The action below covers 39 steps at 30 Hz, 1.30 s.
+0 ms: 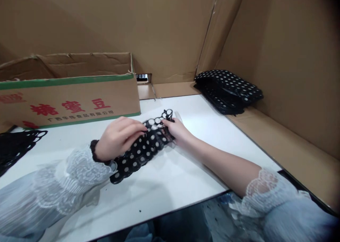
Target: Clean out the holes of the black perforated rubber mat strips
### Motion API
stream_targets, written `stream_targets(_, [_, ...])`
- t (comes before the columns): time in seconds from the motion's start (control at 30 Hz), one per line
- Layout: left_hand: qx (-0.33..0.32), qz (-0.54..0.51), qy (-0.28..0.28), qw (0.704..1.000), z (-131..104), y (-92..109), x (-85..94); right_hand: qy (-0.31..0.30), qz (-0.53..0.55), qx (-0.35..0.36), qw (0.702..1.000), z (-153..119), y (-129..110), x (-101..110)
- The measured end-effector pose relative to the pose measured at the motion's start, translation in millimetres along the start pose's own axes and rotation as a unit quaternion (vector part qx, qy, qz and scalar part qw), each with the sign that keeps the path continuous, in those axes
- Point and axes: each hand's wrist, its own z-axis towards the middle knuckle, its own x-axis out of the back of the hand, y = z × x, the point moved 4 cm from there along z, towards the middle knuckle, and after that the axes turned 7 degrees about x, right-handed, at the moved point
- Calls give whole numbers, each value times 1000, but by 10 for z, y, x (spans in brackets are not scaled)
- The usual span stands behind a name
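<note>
A limp black piece with rows of white dots or holes and a scalloped edge lies slantwise over the white table. I cannot tell its exact kind. My left hand is closed in a pinch at its upper edge, thumb and forefinger together. My right hand grips its far right end, thumb on top and the other fingers hidden beneath. Round loops stick out above that thumb. A clear plastic sheet or sleeve shows around the right hand; part of it is under the forearm.
Back left stands an open cardboard box with green edges and red lettering. A stack of black dotted pieces rests at the back right. Black looped material lies at the left edge. Cardboard walls enclose the white table.
</note>
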Motion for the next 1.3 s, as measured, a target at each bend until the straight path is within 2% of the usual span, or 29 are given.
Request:
stream_targets(0.07, [88,-25,87,992,60,2,164,52,-6,13,999,53,-27,83])
stream_targets(0.1, [110,-30,107,988,91,23,216,64,-6,18,998,69,-42,105])
stream_targets(0.13, [116,-34,94,988,124,55,227,62,-5,22,998,76,-58,110])
stream_targets(0.2, [106,-57,-9,993,166,122,134,36,-1,36,999,59,-92,75])
stream_targets(0.27, [104,-90,-107,985,144,156,-21,5,5,45,999,7,-113,10])
stream_targets(0.3, [109,-99,-134,980,118,156,-92,-11,7,46,999,-24,-117,-25])
stream_targets(0.37, [110,-93,-143,979,62,138,-188,-35,9,43,998,-79,-113,-83])
stream_targets(0.53, [29,-54,-145,987,-34,115,-251,-40,14,24,999,-125,-80,-112])
stream_targets(0.67, [-53,-12,-124,991,-66,127,-236,-79,0,12,997,-131,-36,-154])
stream_targets(0.77, [-80,10,-135,988,-64,135,-272,-92,-10,-3,996,-127,16,-178])
stream_targets(0.83, [-59,-15,-165,984,-48,121,-310,-91,-10,-10,996,-112,39,-171])
stream_targets(1.0, [43,-135,-225,964,-7,57,-322,-73,-23,-16,997,-40,17,-71])
stream_targets(1.17, [95,-209,-181,956,12,10,-250,-45,-66,22,997,1,-42,-23])
stream_targets(1.3, [172,-343,-150,911,22,-36,-219,-27,-91,36,995,70,-26,33])
